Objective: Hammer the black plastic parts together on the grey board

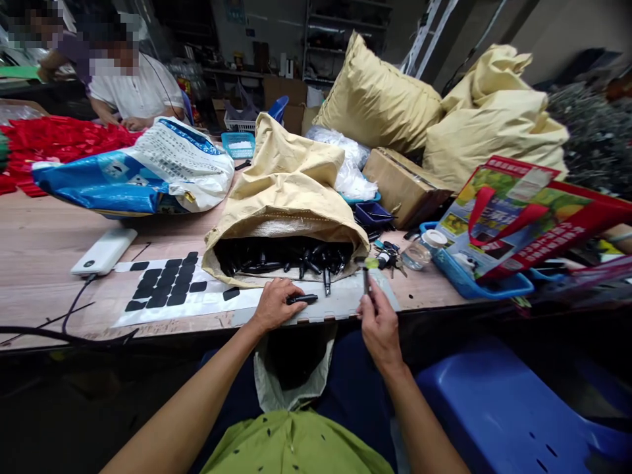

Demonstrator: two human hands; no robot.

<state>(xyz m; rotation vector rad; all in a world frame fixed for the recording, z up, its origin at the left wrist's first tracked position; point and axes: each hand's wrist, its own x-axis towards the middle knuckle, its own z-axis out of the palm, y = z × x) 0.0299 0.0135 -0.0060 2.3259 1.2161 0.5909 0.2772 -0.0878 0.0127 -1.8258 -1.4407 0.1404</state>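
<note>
My left hand point(280, 302) rests on a grey board point(340, 304) at the table's front edge, its fingers closed on a small black tubular part point(302, 299) lying there. In my right hand point(379, 322) is the dark handle of a small hammer point(368, 264), raised upright, with a yellow-green face on one end of its head. Just beyond both hands, an open beige sack point(286, 191) lies on its side, its mouth towards me. Many black tubular parts point(266, 255) fill it, and one black part point(326, 280) sticks out over the board.
Left of the sack are a white strip with black stickers point(165, 283), a white power bank point(105, 252) and a blue-white bag point(138, 174). A clear jar point(419, 252) and blue basket point(464, 280) stand right. Below, an open sack point(295, 368) hangs by my lap. Two people sit far left.
</note>
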